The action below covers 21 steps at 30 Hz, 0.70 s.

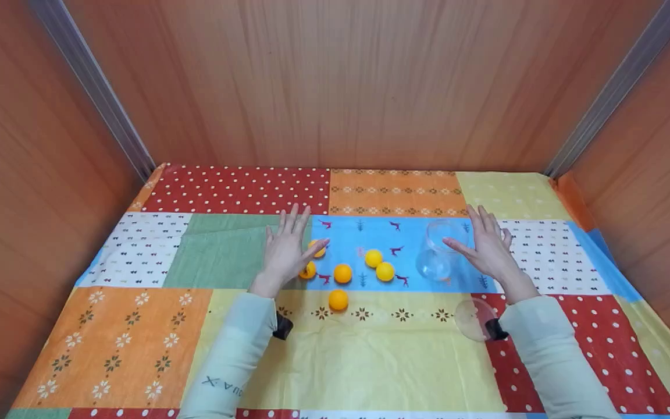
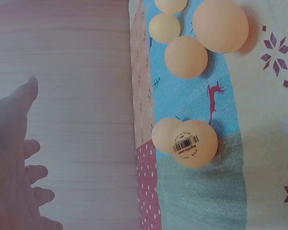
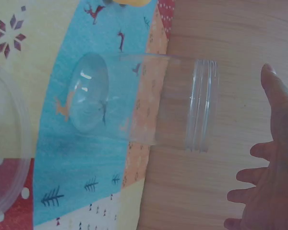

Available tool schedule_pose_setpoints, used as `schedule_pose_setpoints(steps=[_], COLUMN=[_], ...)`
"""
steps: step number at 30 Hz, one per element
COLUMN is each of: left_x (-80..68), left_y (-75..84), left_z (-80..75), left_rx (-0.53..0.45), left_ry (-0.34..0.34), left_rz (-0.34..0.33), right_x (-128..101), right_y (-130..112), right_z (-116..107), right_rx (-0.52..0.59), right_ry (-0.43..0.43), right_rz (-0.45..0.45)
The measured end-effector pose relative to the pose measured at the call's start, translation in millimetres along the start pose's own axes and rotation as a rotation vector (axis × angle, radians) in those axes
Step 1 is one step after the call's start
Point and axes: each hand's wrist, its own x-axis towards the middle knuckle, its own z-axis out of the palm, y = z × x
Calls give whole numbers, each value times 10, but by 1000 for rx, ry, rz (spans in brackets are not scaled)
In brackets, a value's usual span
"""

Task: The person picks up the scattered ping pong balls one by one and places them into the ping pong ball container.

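Note:
Several orange ping-pong balls (image 1: 342, 273) lie loose on the tablecloth between the two hands; one ball (image 2: 195, 143) shows printed text and a barcode. Over the leftmost balls, my left hand (image 1: 286, 251) is spread with straight fingers and holds nothing. A clear plastic jar (image 3: 129, 98) stands upright with its threaded mouth up. To its right, my right hand (image 1: 491, 249) is spread out too, thumb towards the jar, with nothing in it. The round clear lid (image 1: 474, 320) lies flat nearer the person, partly behind the right wrist strap.
A patchwork tablecloth (image 1: 370, 361) covers the table. Wood-grain panels (image 1: 358, 81) rise at the back and both sides, joined by metal corner posts (image 1: 620, 87). Black straps (image 1: 282, 326) sit at both wrists.

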Motion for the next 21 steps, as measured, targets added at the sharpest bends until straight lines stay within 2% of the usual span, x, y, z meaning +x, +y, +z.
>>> schedule_pose_setpoints(steps=[8, 16, 21], left_x=[-61, -162, -232], left_y=[51, 93, 108], left_z=[56, 193, 310], left_rx=[-77, -212, -322], left_ry=[34, 136, 164], left_rz=[7, 42, 35], right_x=[-57, -92, -102], right_y=[19, 49, 73], right_z=[143, 345, 485], right_rx=[84, 311, 441], right_ry=[38, 144, 200], right_rz=[12, 59, 113])
